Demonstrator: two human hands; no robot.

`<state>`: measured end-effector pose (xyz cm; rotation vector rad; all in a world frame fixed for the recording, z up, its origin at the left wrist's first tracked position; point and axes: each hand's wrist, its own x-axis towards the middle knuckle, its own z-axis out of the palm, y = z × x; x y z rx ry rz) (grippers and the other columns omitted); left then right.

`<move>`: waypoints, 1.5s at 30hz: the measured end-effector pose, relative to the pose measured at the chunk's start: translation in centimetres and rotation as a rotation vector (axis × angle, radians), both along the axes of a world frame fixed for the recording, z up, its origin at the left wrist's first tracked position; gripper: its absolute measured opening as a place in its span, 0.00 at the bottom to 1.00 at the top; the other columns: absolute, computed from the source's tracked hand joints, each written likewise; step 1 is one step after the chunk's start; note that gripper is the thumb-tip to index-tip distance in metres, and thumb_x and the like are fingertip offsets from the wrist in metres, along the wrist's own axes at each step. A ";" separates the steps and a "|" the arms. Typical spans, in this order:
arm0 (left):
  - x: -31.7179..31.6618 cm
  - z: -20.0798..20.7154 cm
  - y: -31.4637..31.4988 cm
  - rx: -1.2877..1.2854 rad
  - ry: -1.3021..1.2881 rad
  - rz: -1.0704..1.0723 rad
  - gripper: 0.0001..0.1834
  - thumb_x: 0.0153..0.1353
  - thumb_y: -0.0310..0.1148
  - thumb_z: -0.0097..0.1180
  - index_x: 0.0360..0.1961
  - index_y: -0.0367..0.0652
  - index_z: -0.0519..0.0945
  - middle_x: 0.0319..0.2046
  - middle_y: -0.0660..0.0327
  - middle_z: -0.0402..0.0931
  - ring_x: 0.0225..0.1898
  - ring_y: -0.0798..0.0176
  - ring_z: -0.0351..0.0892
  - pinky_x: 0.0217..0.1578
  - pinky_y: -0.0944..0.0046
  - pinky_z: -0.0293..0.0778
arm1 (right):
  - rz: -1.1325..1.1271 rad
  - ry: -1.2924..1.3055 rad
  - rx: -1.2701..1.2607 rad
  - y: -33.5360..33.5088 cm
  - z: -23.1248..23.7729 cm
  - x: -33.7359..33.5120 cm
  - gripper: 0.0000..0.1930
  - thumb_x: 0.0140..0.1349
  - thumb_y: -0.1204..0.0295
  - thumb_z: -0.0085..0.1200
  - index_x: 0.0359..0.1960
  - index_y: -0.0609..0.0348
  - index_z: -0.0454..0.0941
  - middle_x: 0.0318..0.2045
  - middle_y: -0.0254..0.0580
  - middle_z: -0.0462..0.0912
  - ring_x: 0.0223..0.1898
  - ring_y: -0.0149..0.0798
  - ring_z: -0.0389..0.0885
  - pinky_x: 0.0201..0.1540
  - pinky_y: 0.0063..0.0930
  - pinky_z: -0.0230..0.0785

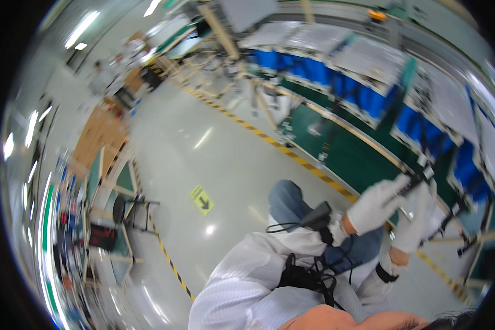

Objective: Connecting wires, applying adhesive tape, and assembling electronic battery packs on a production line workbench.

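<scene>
Right of centre in the frame, both gloved hands meet over a small dark part [415, 181]. Left hand [375, 206]: fingers curled, tips pinching the part's lower end. Right hand [417, 220]: fingers extended upward together, alongside the part; grip cannot be confirmed. Green workbench [363, 159] lies just behind. Picture blurred.

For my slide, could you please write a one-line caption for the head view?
Two white-gloved hands, left and right, meet on a small dark part at a green workbench.
</scene>
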<state>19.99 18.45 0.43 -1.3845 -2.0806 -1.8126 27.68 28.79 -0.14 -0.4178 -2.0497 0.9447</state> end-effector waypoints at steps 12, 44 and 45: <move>-0.3 -1.6 -0.9 0.041 -0.066 -0.200 0.28 0.57 0.34 0.46 0.57 0.37 0.56 0.39 0.50 0.68 0.39 0.55 0.70 0.41 0.62 0.66 | -0.045 0.152 -0.470 -3.5 4.8 -0.4 0.30 0.51 0.68 0.55 0.54 0.64 0.58 0.54 0.49 0.61 0.52 0.42 0.65 0.47 0.33 0.67; 1.6 -2.0 0.6 0.566 -1.555 -0.732 0.20 0.63 0.47 0.36 0.49 0.44 0.61 0.36 0.67 0.66 0.29 0.77 0.66 0.25 0.81 0.65 | 1.821 0.894 -1.650 -5.1 -0.4 -8.6 0.29 0.33 0.66 0.63 0.35 0.53 0.57 0.30 0.35 0.58 0.30 0.31 0.56 0.36 0.23 0.50; 1.5 -2.4 0.7 0.566 -1.556 -0.734 0.20 0.63 0.47 0.36 0.49 0.44 0.61 0.36 0.67 0.66 0.29 0.77 0.66 0.25 0.81 0.65 | 1.819 0.893 -1.650 -4.8 -0.5 -8.8 0.29 0.33 0.66 0.63 0.35 0.53 0.57 0.30 0.35 0.58 0.30 0.31 0.56 0.36 0.23 0.50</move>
